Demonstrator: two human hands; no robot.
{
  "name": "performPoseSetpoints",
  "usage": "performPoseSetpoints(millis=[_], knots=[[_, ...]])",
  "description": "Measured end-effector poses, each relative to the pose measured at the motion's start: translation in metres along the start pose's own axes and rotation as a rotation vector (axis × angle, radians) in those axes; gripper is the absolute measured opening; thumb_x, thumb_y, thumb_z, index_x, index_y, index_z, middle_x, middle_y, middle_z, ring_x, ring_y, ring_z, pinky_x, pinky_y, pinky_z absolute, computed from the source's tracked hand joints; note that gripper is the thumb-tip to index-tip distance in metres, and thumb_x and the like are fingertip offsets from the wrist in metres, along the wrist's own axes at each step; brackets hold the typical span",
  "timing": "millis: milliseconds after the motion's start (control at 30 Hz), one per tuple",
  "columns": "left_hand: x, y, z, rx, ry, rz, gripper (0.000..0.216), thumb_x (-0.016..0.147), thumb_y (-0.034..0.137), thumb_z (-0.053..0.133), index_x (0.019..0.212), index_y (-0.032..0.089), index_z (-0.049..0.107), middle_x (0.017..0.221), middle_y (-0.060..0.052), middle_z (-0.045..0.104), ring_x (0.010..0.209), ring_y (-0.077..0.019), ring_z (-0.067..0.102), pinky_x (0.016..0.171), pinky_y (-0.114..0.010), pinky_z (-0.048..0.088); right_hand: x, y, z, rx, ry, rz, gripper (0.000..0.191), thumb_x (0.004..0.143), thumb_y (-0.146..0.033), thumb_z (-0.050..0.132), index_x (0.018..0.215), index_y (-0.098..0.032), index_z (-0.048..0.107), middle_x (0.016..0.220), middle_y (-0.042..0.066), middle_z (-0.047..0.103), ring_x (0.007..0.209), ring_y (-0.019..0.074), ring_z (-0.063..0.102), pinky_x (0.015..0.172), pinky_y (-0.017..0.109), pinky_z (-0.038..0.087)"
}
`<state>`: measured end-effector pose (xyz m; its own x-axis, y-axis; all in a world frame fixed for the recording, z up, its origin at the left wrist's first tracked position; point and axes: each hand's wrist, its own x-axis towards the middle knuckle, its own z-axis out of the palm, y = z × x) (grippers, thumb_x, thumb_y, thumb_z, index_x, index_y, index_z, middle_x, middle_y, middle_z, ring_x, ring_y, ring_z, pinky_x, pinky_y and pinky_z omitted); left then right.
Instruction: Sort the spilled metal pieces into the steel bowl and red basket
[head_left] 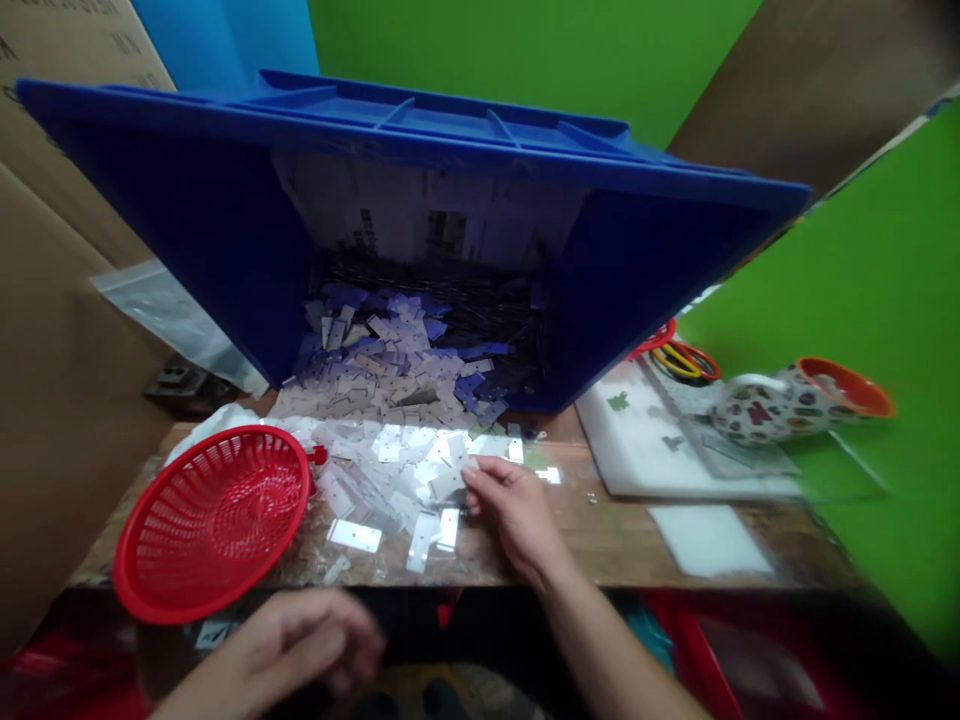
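Head view: before the tipped blue plastic crate (187, 230), right hand (511, 506) pinches thin silvery metal plates (390, 450), likely light, stiff, slippery, best edge-gripped; finger state of blurred left hand (300, 640) unreadable.

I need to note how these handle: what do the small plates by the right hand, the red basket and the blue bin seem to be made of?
Small plates: probably thin sheet metal, bright silvery; they glint white and lie flat, though blur leaves it open.
Red basket: moulded plastic, glossy, with open lattice.
Blue bin: rigid plastic, smooth, with moulded ribs.
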<state>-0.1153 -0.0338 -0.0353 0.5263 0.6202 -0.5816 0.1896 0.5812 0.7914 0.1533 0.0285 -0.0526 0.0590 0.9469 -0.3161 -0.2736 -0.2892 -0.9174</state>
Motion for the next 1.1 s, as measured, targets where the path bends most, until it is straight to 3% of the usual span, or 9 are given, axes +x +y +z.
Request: performPoseSetpoints(millis=[33, 100, 200, 300, 600, 800, 900, 1100], knots=[[0.015, 0.013, 0.013, -0.065, 0.064, 0.012, 0.037, 0.083, 0.043, 0.062, 0.109, 0.018, 0.067, 0.106, -0.013, 0.071, 0.095, -0.0236, 0.066, 0.084, -0.031, 0.051, -0.005, 0.003, 0.003, 0.051, -0.013, 0.041, 0.024, 0.068, -0.035, 0.078, 0.079, -0.015, 0.071, 0.057, -0.002, 0.059, 0.050, 0.0086, 0.049, 0.050, 0.021, 0.039], [0.044, 0.031, 0.036, -0.216, 0.158, 0.102, 0.042, 0.081, 0.042, 0.065, 0.116, 0.018, 0.061, 0.112, -0.013, 0.070, 0.101, -0.0240, 0.066, 0.089, -0.033, 0.050, -0.012, 0.007, 0.006, 0.079, -0.015, 0.071, 0.025, 0.066, -0.035, 0.079, 0.078, -0.014, 0.071, 0.055, -0.002, 0.058, 0.048, 0.0080, 0.048, 0.048, 0.020, 0.037], [0.077, 0.041, 0.054, -0.354, 0.212, 0.130, 0.037, 0.075, 0.037, 0.072, 0.103, 0.016, 0.060, 0.095, -0.013, 0.074, 0.087, -0.0220, 0.070, 0.079, -0.031, 0.054, -0.017, 0.008, 0.005, 0.062, 0.006, 0.073, 0.028, 0.064, -0.035, 0.081, 0.080, -0.013, 0.072, 0.055, -0.001, 0.060, 0.048, 0.0085, 0.048, 0.047, 0.021, 0.037], [0.090, 0.040, 0.057, -0.344, 0.213, 0.119, 0.030, 0.074, 0.033, 0.074, 0.092, 0.014, 0.058, 0.081, -0.011, 0.074, 0.068, -0.0171, 0.070, 0.065, -0.025, 0.054, -0.020, 0.009, 0.000, 0.067, 0.000, 0.088, 0.031, 0.064, -0.035, 0.081, 0.083, -0.012, 0.071, 0.056, -0.001, 0.061, 0.049, 0.0085, 0.049, 0.048, 0.021, 0.038], [0.083, 0.035, 0.051, -0.359, 0.232, 0.095, 0.028, 0.076, 0.033, 0.072, 0.090, 0.012, 0.061, 0.079, -0.011, 0.074, 0.066, -0.0160, 0.069, 0.062, -0.023, 0.053, -0.021, 0.013, -0.001, 0.167, -0.021, 0.187, 0.038, 0.057, -0.030, 0.085, 0.089, -0.014, 0.071, 0.064, -0.002, 0.064, 0.052, 0.0084, 0.052, 0.054, 0.022, 0.042], [0.083, 0.038, 0.048, -0.383, 0.249, 0.100, 0.029, 0.074, 0.031, 0.074, 0.091, 0.011, 0.064, 0.078, -0.012, 0.074, 0.066, -0.0171, 0.069, 0.063, -0.024, 0.053, -0.023, 0.014, -0.002, 0.148, -0.098, 0.193, 0.036, 0.068, -0.031, 0.078, 0.099, -0.014, 0.071, 0.057, -0.001, 0.064, 0.052, 0.0108, 0.054, 0.057, 0.024, 0.040], [0.081, 0.036, 0.049, -0.403, 0.263, 0.086, 0.030, 0.072, 0.031, 0.076, 0.091, 0.012, 0.063, 0.078, -0.013, 0.074, 0.067, -0.0181, 0.070, 0.063, -0.024, 0.053, -0.024, 0.015, -0.003, 0.152, -0.085, 0.201, 0.037, 0.067, -0.030, 0.079, 0.100, -0.014, 0.071, 0.058, -0.001, 0.064, 0.052, 0.0106, 0.054, 0.057, 0.024, 0.040], [0.053, 0.016, 0.040, -0.309, 0.295, 0.041, 0.034, 0.073, 0.036, 0.074, 0.095, 0.012, 0.066, 0.085, -0.014, 0.074, 0.069, -0.0188, 0.069, 0.062, -0.025, 0.052, -0.023, 0.012, 0.002, 0.074, -0.058, 0.193, 0.038, 0.066, -0.034, 0.080, 0.097, -0.014, 0.072, 0.057, -0.001, 0.064, 0.052, 0.0103, 0.054, 0.057, 0.024, 0.040]])
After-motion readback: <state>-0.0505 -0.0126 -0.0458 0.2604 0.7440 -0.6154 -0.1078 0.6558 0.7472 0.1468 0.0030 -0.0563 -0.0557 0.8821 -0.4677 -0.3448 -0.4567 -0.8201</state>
